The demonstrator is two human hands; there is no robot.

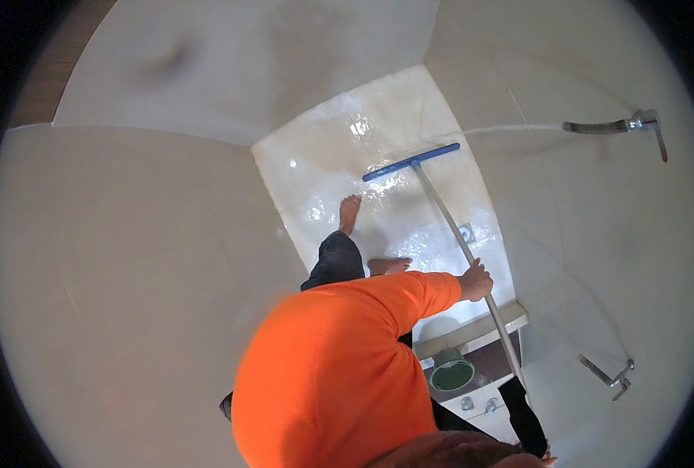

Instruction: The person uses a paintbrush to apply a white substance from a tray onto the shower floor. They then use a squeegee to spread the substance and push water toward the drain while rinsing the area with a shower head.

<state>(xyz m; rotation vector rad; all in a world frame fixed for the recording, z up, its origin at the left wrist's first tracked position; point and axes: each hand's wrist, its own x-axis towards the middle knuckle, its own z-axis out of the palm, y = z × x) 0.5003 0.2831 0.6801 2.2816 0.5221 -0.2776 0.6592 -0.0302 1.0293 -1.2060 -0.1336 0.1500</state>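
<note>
Much wet floor is seemingly remaining while our left grip is holding the squeegee, our right grip being too hidden to judge.

Wide fisheye view from head height, steeply downward onto the white floor

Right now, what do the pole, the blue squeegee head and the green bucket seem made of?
Pole: probably metal, perhaps painted; it looks slim, smooth and pale. Squeegee head: likely smooth plastic, being evenly blue. Bucket: apparently plastic, semi-matte, judging by its dull green wall, though not certain.
</note>
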